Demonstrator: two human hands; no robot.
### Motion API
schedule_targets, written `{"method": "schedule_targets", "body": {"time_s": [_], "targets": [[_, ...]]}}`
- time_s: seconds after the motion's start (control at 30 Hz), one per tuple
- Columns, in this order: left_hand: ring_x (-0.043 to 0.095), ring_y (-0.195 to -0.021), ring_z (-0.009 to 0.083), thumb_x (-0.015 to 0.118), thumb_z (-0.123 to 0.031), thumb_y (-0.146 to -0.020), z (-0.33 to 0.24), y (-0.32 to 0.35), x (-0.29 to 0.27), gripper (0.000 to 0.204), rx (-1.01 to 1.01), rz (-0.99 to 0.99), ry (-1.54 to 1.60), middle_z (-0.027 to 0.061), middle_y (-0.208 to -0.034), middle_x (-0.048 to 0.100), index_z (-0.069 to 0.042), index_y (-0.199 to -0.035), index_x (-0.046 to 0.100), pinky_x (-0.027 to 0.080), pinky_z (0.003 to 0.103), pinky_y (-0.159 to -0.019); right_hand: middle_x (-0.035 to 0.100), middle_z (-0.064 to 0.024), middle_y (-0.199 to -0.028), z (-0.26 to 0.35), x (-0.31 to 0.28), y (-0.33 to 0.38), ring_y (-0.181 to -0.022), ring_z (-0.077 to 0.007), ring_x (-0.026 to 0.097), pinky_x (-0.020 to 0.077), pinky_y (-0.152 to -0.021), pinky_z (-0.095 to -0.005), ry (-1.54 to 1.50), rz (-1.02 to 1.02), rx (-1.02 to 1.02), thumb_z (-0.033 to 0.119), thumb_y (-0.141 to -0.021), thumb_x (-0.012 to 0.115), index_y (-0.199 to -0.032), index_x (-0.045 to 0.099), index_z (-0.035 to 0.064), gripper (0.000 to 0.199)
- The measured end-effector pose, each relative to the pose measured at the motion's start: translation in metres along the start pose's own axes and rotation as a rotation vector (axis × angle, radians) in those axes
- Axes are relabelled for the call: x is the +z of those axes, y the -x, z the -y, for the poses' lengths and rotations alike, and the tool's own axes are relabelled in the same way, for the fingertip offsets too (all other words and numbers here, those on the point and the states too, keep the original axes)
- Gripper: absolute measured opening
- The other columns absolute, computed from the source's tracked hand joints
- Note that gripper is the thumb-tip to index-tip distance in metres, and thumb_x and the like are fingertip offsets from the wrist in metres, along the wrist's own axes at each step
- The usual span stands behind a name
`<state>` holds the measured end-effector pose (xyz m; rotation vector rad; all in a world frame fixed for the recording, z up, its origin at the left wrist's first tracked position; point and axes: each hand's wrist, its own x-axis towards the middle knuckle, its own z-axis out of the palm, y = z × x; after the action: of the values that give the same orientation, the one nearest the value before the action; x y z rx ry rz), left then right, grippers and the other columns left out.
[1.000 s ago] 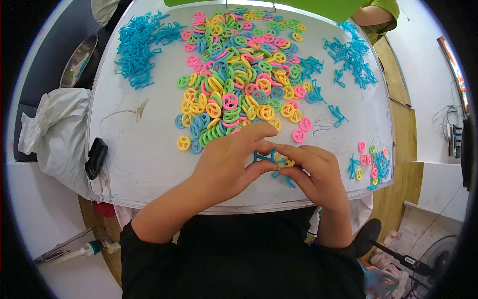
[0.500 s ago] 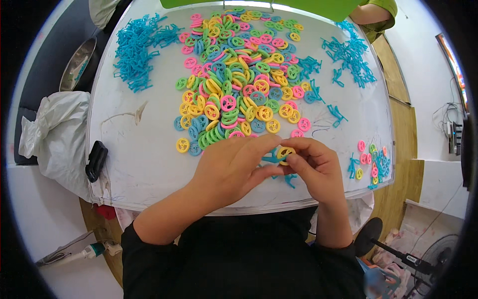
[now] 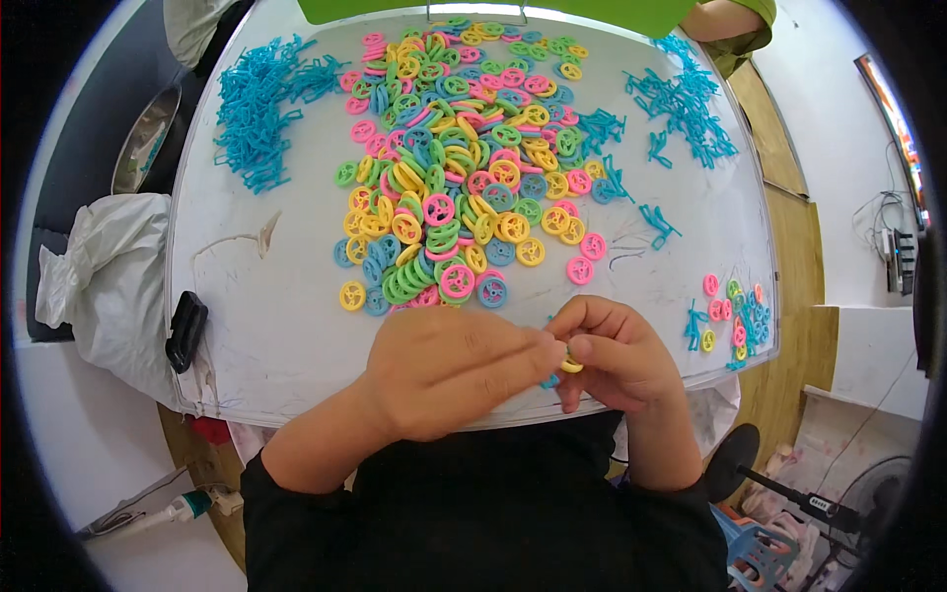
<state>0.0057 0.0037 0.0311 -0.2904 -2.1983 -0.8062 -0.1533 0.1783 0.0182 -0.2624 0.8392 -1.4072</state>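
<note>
Both my hands meet just in front of the table's near edge, close to my body. In my right hand (image 3: 623,357) a small yellow plastic wheel (image 3: 571,365) is pinched between thumb and fingers, its rim partly showing. My left hand (image 3: 459,367) is closed, back upward, with its fingertips against the wheel. Beneath those fingertips a bit of a blue plastic piece (image 3: 549,382) shows; most of it is hidden. Just beyond my hands lies a large heap of pink, yellow, green and blue wheels (image 3: 457,280).
Blue plastic pieces are piled at the far left (image 3: 254,118) and far right (image 3: 691,113). A small group of wheels and blue pieces (image 3: 740,321) lies at the right edge. A black case (image 3: 186,332) sits at the left edge. Another person's arm (image 3: 725,30) rests at the far right.
Both hands have drawn down toward me with the yellow wheel. My left hand has turned over the wheel, its fingers now straighter and covering more of the blue piece.
</note>
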Motion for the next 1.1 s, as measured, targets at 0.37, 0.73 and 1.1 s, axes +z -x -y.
{"method": "schedule_targets", "body": {"time_s": [0.37, 0.73, 1.1], "targets": [[0.068, -0.081, 0.0112, 0.062, 0.002, -0.092, 0.003, 0.003, 0.011, 0.022, -0.856, -0.025, 0.421, 0.0089, -0.098, 0.072, -0.002, -0.113, 0.064, 0.053, 0.025, -0.066, 0.063, -0.0106, -0.088, 0.029, -0.043, -0.047, -0.08, -0.0231, 0.061, 0.0483, -0.068, -0.0349, 1.779, -0.694, -0.748, 0.01, -0.081, 0.074, -0.103, 0.068, 0.0013, 0.025], [0.064, -0.08, 0.0086, 0.065, -0.004, -0.093, 0.013, 0.012, 0.012, 0.016, -1.012, 0.001, 0.638, 0.0057, -0.096, 0.07, -0.001, -0.109, 0.064, 0.052, 0.024, -0.07, 0.067, -0.0037, -0.084, 0.042, -0.036, -0.032, -0.072, -0.0115, 0.058, 0.0466, -0.066, -0.0282, 1.263, -0.614, -0.39, 0.009, -0.082, 0.075, -0.095, 0.068, 0.0018, 0.016], [0.065, -0.086, 0.0088, 0.068, -0.004, -0.091, 0.009, 0.009, 0.018, 0.017, -0.937, 0.007, 0.575, 0.0036, -0.095, 0.07, 0.0, -0.108, 0.067, 0.052, 0.025, -0.077, 0.069, -0.0108, -0.102, 0.008, 0.003, -0.031, -0.092, -0.0151, 0.067, 0.0544, -0.085, -0.0272, 0.458, -0.167, -0.399, 0.006, -0.09, 0.068, -0.105, 0.065, -0.0031, 0.018]]}}
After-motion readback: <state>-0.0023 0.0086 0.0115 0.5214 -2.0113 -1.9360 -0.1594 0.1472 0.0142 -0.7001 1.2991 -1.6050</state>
